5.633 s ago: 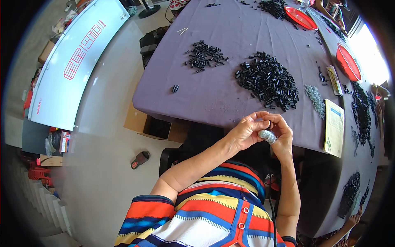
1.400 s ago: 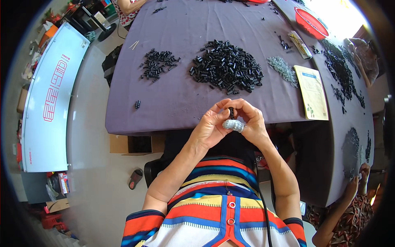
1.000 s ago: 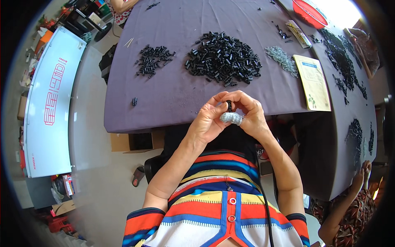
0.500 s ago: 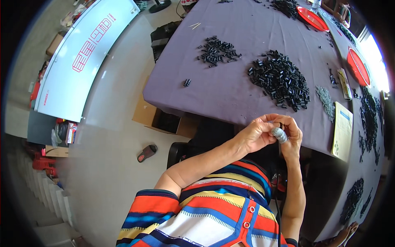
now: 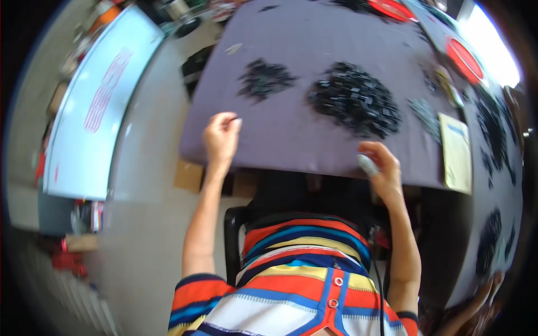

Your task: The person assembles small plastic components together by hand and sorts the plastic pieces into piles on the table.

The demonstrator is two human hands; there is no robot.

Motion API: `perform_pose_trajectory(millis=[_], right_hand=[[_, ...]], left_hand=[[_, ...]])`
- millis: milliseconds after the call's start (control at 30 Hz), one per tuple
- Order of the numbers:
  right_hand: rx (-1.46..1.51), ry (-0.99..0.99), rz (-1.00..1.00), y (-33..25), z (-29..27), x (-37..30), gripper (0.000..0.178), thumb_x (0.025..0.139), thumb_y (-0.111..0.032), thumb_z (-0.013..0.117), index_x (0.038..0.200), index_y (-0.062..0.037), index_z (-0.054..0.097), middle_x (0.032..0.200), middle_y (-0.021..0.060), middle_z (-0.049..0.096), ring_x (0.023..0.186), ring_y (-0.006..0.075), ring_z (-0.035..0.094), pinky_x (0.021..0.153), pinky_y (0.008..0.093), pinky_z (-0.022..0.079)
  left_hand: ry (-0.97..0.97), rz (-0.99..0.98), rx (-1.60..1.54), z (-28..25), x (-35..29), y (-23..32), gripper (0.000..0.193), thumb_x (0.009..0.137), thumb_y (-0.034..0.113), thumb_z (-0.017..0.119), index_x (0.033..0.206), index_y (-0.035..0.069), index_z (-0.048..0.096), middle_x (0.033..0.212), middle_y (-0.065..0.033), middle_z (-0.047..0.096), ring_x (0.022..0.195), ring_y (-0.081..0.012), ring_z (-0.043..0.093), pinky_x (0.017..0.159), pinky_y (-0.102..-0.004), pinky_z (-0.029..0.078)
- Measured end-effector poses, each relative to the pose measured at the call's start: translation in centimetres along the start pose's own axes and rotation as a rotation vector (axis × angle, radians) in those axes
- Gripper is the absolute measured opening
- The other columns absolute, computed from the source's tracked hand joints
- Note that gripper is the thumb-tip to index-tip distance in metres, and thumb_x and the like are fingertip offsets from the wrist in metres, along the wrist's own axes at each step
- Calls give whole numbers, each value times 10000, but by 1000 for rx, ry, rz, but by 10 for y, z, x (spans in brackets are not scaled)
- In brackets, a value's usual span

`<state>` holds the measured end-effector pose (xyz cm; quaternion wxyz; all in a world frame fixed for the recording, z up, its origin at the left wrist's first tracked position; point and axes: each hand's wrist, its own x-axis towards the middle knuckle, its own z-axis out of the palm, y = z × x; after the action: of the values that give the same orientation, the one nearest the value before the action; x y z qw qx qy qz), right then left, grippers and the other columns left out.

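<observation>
My left hand (image 5: 222,138) is over the left part of the purple-covered table (image 5: 269,140), its thumb and fingertips pinched together. A small dark bit shows at those fingertips, apparently a short black tube-like piece; motion blur hides its detail. Near the table's front edge is my right hand (image 5: 384,171), its curled index finger apart from the thumb. A silver-grey wrapping (image 5: 367,164) seems to cover that thumb. Nothing else shows in the right hand. Beyond it lies a large heap of short black pieces (image 5: 356,98), with a smaller black pile (image 5: 266,78) to its left.
Right of the large heap lie a grey clump of small pieces (image 5: 424,119) and a pale yellow booklet (image 5: 455,154). Red trays (image 5: 464,59) and more black piles stand farther off. Another person's hand (image 5: 492,288) is at the lower right. A white panel (image 5: 103,112) stands at left.
My hands have parted. The left has moved left and forward to the table's left part; the right has stayed near the front edge. The view has shifted slightly.
</observation>
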<state>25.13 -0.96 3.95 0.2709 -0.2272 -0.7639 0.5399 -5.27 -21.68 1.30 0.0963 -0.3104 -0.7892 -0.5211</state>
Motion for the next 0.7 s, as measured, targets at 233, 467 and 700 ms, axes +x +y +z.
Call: perform_pose_trajectory(millis=[233, 467, 700], right_hand=[[-423, 96, -64, -5, -40, 11, 157, 740, -16, 648, 897, -29, 655, 836, 155, 624, 752, 312, 629, 674, 367, 499], [-683, 345, -40, 36, -116, 21, 152, 759, 6, 647, 908, -21, 657, 801, 129, 657, 716, 228, 631, 645, 324, 485], [-941, 473, -6, 64, -139, 61, 225, 774, -70, 624, 998, -64, 635, 1020, 148, 583, 999, 342, 555, 817, 427, 462]], left_hand=[[-77, 139, 289, 1, -1, -3, 110, 794, 14, 658, 900, 22, 632, 838, -73, 569, 692, -189, 551, 624, -306, 464], [-95, 203, 320, 11, 0, -9, 118, 783, 1, 652, 896, 34, 633, 863, -61, 571, 718, -191, 545, 613, -302, 441], [-89, 273, 382, 13, -5, -5, 128, 789, 7, 639, 912, 40, 633, 895, -62, 584, 787, -214, 566, 626, -316, 449]])
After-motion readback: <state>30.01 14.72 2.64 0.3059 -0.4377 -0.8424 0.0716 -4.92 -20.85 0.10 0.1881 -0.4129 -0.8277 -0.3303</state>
